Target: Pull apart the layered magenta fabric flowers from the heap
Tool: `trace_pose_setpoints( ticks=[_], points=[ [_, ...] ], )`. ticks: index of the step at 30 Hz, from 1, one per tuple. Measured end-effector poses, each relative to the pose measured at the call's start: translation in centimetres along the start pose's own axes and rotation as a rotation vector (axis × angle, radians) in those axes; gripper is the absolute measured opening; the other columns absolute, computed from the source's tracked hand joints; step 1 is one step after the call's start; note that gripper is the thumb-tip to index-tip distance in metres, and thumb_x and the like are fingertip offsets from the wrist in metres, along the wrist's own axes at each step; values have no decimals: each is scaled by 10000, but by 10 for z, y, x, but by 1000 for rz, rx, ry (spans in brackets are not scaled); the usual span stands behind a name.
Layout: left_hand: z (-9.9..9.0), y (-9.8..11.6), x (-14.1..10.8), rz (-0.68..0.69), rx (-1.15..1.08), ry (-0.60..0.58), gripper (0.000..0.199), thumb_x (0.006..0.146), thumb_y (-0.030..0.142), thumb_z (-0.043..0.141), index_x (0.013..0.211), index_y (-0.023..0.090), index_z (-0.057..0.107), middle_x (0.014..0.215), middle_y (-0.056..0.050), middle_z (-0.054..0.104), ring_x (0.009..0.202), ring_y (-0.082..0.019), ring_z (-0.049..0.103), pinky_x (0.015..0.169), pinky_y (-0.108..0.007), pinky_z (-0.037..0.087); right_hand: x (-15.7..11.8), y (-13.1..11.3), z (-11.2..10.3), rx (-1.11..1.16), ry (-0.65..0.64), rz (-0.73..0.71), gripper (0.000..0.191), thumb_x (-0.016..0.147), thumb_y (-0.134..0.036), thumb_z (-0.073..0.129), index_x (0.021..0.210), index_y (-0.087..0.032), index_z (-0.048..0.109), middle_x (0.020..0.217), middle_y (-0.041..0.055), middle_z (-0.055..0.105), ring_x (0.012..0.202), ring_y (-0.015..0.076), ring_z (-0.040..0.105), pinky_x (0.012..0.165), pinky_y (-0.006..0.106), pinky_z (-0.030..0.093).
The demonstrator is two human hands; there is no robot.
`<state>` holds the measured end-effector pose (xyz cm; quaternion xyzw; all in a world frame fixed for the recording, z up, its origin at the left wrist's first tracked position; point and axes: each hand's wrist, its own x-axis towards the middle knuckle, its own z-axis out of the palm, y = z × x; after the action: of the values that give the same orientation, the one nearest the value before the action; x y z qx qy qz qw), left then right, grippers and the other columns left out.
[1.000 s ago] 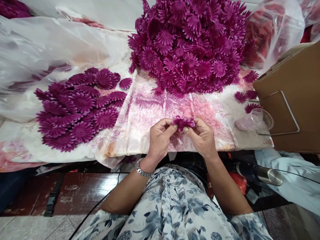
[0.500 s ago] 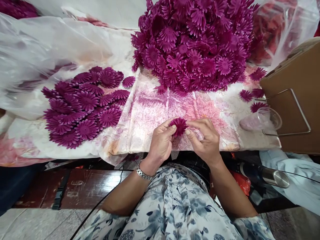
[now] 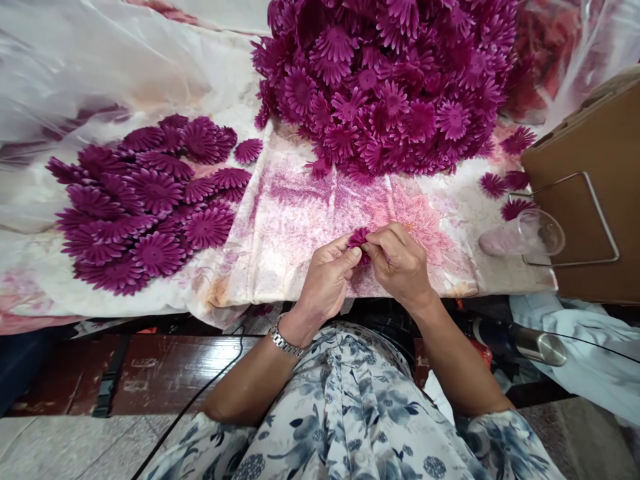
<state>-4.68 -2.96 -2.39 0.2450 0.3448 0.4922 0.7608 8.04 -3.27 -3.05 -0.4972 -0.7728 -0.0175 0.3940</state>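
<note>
Fingers (image 3: pixel 354 254) of both hands around purple flower (image 3: pixel 358 237)

Stained floral cloth (image 3: pixel 300 220), dark wooden bench (image 3: pixel 165 373), tiled floor (image 3: pixel 65 447)

Stained cloth (image 3: pixel 300 220) bears purple flower heap (image 3: pixel 385 87), flat flowers (image 3: pixel 145 200), cup (image 3: pixel 525 237).

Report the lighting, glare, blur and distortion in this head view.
Head view: soft, even light with faint shadows; the clear plastic sheet shows pale sheen; edges bow wide-angle, bending the cardboard box; left hand, right hand, the pinched purple flower and flower heap look sharp.
</note>
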Motion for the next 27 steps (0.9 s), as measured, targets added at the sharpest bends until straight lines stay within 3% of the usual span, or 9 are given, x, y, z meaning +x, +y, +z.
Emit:
trace_pose_setpoints(
  ticks=[6, 16, 20, 23, 27],
  points=[
    [2, 0, 2, 30, -8, 13, 195, 610, 269, 789, 732, 132, 722, 639, -4, 643, 632, -95, 534, 670, -207, 422, 4, 0, 0, -61, -28, -17, 137, 887, -130, 460, 785, -184, 535, 669, 27, 551, 636, 131, 514, 598, 245, 445],
    [-12, -6, 3, 96, 219, 23, 103, 655, 159, 709, 756, 138, 716, 664, 17, 647, 621, -97, 537, 638, -217, 419, 6, -2, -8, -79, -143, -1, 175, 893, -145, 439, 746, -186, 526, 664, 15, 528, 631, 124, 498, 591, 243, 418],
    [-12, 0, 4, 40, 167, 87, 91, 606, 156, 738, 693, 132, 720, 665, -7, 685, 621, -111, 590, 658, -235, 456, 19, 33, -13, -228, -6, 164, 185, 872, -131, 440, 727, -184, 544, 677, 21, 510, 613, 129, 457, 557, 269, 370],
    [-11, 6, 4, 2, 77, 111, 160, 565, 181, 777, 703, 123, 719, 684, -27, 696, 653, -126, 618, 702, -255, 474, 28, 57, -18, -336, 35, 288, 138, 852, -148, 465, 818, -185, 594, 770, 56, 550, 719, 175, 489, 661, 326, 409],
    [-11, 9, 5, 26, 45, 119, 180, 583, 189, 780, 739, 123, 718, 691, -26, 690, 658, -119, 611, 720, -258, 476, 33, 44, -24, -242, 45, 233, 141, 866, -239, 514, 961, -200, 610, 902, 83, 590, 845, 208, 523, 748, 385, 447]
  ],
)
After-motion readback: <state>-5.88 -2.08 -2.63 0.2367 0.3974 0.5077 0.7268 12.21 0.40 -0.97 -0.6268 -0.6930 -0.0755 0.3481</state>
